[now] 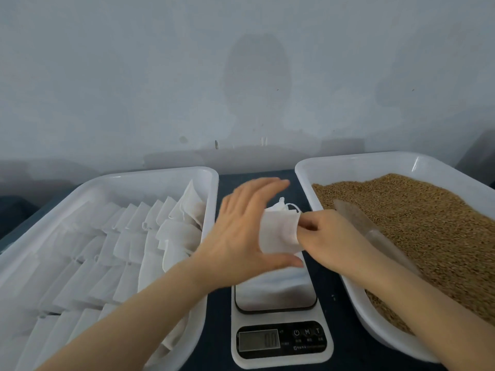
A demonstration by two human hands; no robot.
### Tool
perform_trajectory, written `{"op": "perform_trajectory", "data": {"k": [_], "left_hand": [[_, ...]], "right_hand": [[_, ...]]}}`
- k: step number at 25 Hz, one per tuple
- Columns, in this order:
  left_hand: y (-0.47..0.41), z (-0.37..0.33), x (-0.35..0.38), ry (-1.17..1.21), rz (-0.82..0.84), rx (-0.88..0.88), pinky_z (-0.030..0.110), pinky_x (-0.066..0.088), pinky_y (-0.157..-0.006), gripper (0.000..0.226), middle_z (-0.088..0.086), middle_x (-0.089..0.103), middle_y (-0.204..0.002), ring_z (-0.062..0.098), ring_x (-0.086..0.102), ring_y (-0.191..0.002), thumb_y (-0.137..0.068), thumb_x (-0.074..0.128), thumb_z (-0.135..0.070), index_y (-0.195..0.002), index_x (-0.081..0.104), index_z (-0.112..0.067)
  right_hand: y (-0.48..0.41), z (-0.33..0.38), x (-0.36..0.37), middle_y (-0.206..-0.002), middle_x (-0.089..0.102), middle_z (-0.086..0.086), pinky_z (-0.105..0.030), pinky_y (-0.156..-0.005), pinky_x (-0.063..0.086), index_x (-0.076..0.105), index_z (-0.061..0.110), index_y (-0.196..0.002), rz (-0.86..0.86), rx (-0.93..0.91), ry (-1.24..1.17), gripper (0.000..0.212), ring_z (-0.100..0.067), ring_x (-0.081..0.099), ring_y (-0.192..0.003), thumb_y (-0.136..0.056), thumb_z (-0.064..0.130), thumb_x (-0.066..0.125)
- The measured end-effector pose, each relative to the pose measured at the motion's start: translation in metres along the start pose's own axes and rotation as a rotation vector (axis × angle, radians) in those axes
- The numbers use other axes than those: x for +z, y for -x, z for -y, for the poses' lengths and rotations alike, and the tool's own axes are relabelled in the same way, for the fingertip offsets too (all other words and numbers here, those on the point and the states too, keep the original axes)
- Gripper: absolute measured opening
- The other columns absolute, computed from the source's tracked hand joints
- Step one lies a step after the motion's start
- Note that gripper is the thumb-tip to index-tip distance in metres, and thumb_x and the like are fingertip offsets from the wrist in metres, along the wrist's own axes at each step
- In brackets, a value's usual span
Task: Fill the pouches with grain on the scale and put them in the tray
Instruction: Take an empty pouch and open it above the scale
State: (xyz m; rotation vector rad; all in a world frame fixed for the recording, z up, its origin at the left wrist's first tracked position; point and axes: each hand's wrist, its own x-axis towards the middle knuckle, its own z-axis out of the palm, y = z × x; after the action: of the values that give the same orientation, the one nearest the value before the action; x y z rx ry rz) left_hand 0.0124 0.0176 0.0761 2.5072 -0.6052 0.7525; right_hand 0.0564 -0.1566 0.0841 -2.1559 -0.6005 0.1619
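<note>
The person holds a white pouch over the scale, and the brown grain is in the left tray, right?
No. The head view shows the grain in the right tray, not the left. A white pouch is indeed held over the scale.

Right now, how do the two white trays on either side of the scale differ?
The left tray holds flat white pouches overlapping in rows; the right tray holds loose brown grain. The right tray has a clear scoop lying in it; the left tray shows none. Both are white, rounded-cornered trays flanking the scale.
</note>
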Motion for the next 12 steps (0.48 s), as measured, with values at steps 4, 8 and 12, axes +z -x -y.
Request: {"op": "perform_trajectory", "data": {"k": [4,8,12], "left_hand": [[0.003,-0.008,0.017,-0.018,0.085,-0.050,0.034,0.027,-0.110,0.078,-0.010,0.051,-0.134,0.007,0.042,-0.126,-0.072,0.075,-0.053,-0.136,0.043,-0.022],[0.004,-0.001,0.016,0.017,0.197,-0.233,0.034,0.024,-0.110,0.060,-0.018,0.053,-0.129,0.005,0.045,-0.121,-0.080,0.069,-0.051,-0.130,0.044,-0.032],[0.001,-0.001,0.015,0.046,0.312,-0.370,0.039,0.033,-0.108,0.062,-0.016,0.051,-0.129,0.007,0.043,-0.120,-0.077,0.069,-0.052,-0.130,0.041,-0.033]], "right_hand": [[0.000,0.000,0.005,-0.050,0.054,0.008,-0.015,-0.042,0.034,0.061,0.024,-0.059,-0.013,-0.053,0.062,0.032,-0.002,0.046,-0.044,-0.089,0.027,0.052],[0.002,0.005,0.006,-0.066,0.057,0.031,-0.006,-0.059,0.039,0.064,0.049,-0.069,-0.012,-0.151,0.066,0.030,0.007,0.055,-0.064,-0.091,0.031,0.054],[0.001,0.002,0.006,-0.072,0.061,0.025,-0.018,-0.059,0.045,0.073,0.038,-0.081,-0.031,-0.138,0.078,0.022,-0.005,0.058,-0.069,-0.090,0.030,0.055]]}}
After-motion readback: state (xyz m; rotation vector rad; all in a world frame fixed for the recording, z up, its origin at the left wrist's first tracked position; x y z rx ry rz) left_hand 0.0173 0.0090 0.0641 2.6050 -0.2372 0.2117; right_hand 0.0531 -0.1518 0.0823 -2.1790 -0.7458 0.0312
